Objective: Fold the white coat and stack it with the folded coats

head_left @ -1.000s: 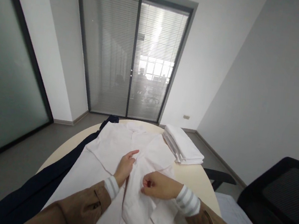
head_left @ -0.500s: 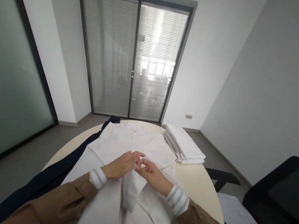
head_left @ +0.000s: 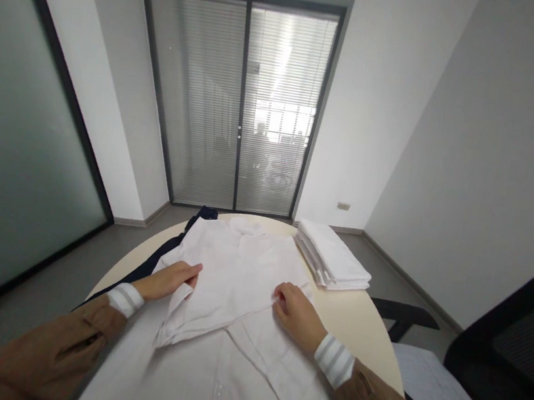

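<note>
A white shirt point(head_left: 237, 269) lies spread on the table, its collar at the far end and its buttoned front running down the middle toward me. My left hand point(head_left: 171, 279) is closed on the shirt's fabric at the left, where a folded sleeve end hangs below the fingers. At the right side of the shirt, my right hand point(head_left: 298, 313) has its fingers closed at the edge of the fabric. One sleeve lies slantwise across the front, with its cuff pointing down to the right. Part of the fabric under my right fingers is hidden.
A stack of folded white cloth point(head_left: 333, 256) rests at the back right of the round cream table point(head_left: 367, 333). Dark blue fabric point(head_left: 160, 254) lies along the left edge. A black chair point(head_left: 505, 346) stands at the right, near white papers point(head_left: 440, 383).
My hands were together over the middle of the shirt and have moved apart. The left went outward to the left with fabric, the right to the right. The cloth between them lies spread.
</note>
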A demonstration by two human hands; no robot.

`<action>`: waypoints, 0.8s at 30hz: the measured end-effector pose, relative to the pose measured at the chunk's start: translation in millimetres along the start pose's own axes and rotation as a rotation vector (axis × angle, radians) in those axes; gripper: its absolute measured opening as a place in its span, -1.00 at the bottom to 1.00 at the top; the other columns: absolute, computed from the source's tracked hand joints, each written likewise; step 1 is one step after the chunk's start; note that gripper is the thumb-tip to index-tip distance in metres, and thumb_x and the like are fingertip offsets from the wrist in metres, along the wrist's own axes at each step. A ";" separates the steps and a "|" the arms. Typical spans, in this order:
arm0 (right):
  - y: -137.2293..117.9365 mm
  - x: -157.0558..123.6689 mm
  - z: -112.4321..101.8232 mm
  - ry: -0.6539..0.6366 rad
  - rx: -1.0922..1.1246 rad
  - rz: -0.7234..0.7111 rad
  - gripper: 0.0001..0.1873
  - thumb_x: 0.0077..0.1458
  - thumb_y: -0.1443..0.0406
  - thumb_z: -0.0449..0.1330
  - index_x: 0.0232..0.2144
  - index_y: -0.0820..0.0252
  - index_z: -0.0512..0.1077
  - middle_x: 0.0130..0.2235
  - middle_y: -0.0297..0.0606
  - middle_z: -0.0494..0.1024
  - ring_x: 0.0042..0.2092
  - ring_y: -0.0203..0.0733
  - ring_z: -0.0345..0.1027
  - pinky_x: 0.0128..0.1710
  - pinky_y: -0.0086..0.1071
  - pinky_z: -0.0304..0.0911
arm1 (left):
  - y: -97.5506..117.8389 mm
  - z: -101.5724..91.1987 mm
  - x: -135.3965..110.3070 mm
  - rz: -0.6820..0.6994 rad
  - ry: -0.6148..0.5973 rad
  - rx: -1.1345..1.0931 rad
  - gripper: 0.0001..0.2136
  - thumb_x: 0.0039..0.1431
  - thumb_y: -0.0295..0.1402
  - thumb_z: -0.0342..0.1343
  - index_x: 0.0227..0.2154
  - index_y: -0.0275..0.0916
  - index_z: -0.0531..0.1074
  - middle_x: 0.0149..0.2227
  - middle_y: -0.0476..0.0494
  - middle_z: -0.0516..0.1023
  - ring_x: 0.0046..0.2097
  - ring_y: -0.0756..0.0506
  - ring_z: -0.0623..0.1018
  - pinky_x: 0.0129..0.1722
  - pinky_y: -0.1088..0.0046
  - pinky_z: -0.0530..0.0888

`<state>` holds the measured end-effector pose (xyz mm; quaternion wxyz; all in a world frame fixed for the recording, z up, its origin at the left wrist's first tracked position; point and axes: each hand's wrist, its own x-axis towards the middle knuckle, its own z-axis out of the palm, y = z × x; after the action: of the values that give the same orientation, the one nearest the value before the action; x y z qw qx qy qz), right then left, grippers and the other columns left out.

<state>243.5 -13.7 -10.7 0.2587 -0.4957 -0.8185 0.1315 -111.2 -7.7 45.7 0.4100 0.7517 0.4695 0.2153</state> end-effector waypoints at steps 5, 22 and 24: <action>30.4 2.3 -13.6 0.096 -0.293 0.177 -0.55 0.13 0.43 0.08 0.10 0.24 0.28 0.16 0.02 0.31 0.14 -0.01 0.24 0.07 -0.26 0.21 | -23.6 1.2 3.9 -0.230 0.082 0.075 -0.43 0.21 0.18 -0.19 -0.44 -0.24 0.44 -0.43 -0.11 0.50 -0.35 -0.13 0.47 -0.40 0.42 0.31; 49.1 55.7 -18.7 -0.039 -0.713 0.377 -0.66 0.31 0.49 -0.15 0.00 0.32 0.32 -0.12 0.09 0.53 -0.12 0.04 0.53 -0.23 -0.24 0.33 | -48.7 -1.3 12.1 -0.293 0.168 0.399 -0.72 0.02 -0.37 0.05 -0.18 -0.29 0.45 -0.38 -0.07 0.50 -0.28 -0.13 0.52 -0.29 0.43 0.34; 50.2 56.4 -16.8 -0.053 -0.721 0.347 -0.65 0.34 0.43 -0.15 0.03 0.26 0.34 -0.09 0.06 0.51 -0.13 0.04 0.53 -0.23 -0.23 0.34 | -49.6 -2.7 10.1 -0.311 0.147 0.431 -0.73 0.02 -0.37 0.05 -0.18 -0.28 0.45 -0.38 -0.07 0.50 -0.29 -0.13 0.52 -0.30 0.43 0.32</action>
<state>269.0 59.0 -3.9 0.0209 -0.6821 -0.7227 -0.1097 -134.6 13.3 6.0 0.2335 0.7227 0.6430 0.0988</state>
